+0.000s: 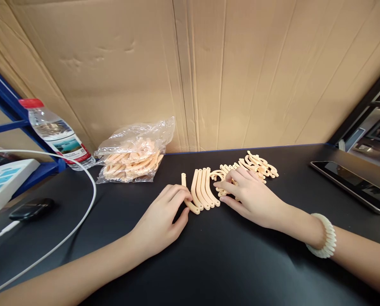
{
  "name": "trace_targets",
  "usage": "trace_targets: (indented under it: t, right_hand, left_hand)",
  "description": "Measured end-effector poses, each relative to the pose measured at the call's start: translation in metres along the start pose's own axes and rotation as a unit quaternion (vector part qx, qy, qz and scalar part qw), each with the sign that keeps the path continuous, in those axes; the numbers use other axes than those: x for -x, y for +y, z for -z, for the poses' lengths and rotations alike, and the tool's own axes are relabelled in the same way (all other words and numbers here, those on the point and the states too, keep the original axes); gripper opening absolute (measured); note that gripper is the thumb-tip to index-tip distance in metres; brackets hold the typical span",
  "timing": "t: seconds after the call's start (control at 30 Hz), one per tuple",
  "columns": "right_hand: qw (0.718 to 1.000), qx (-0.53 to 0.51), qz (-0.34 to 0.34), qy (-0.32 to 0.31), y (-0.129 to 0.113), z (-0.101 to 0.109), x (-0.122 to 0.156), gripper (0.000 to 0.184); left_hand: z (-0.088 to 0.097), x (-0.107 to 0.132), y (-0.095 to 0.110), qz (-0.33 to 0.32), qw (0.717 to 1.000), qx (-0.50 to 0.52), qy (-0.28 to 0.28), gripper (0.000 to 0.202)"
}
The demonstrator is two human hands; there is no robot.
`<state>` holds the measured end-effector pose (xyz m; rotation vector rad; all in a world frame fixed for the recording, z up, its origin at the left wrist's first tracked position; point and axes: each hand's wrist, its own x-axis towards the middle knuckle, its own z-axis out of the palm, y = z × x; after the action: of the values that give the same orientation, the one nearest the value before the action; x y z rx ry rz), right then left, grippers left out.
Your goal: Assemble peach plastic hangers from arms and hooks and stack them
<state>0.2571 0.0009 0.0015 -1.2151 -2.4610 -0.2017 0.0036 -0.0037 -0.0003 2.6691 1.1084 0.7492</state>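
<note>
Several peach-coloured curved plastic pieces [204,189] lie side by side in a row on the black table [209,263]. My left hand [163,219] rests on the table with its fingertips against the leftmost piece [187,196], fingers loosely curled. My right hand [252,197] lies flat over a loose pile of the same pieces [256,165], its fingers stretched toward the row and touching a piece. A pale beaded bracelet [327,236] is on my right wrist.
A clear plastic bag of more peach pieces [132,157] sits at the back left, beside a water bottle [58,136]. A white cable [81,212], a power strip [1,180] and a black device [32,208] lie at left. A tablet [355,185] lies at right. A cardboard wall [193,72] stands behind.
</note>
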Motion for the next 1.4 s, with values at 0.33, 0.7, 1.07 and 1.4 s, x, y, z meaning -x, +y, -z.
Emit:
trace_targets:
  t: [0.33,0.7,1.07,1.4]
  right_hand:
    - [0.996,-0.077,0.005,0.034,0.006,-0.007,-0.001,0.015]
    - [0.975,-0.180,-0.044,0.126,0.008,0.011,0.004,0.021]
    - [0.796,-0.524,-0.277,0.127,0.024,0.020,0.002,0.034]
    - [0.922,-0.324,-0.182,0.112,0.022,0.034,0.004,0.022]
  left_hand:
    - [0.001,0.001,0.001,-0.015,0.999,-0.025,-0.024,0.021]
    - [0.000,0.003,-0.001,-0.012,0.999,-0.022,-0.044,0.021]
    - [0.002,0.001,0.000,0.014,0.999,0.024,0.025,0.022]
    - [0.002,0.002,-0.002,-0.020,0.996,0.071,0.053,0.020]
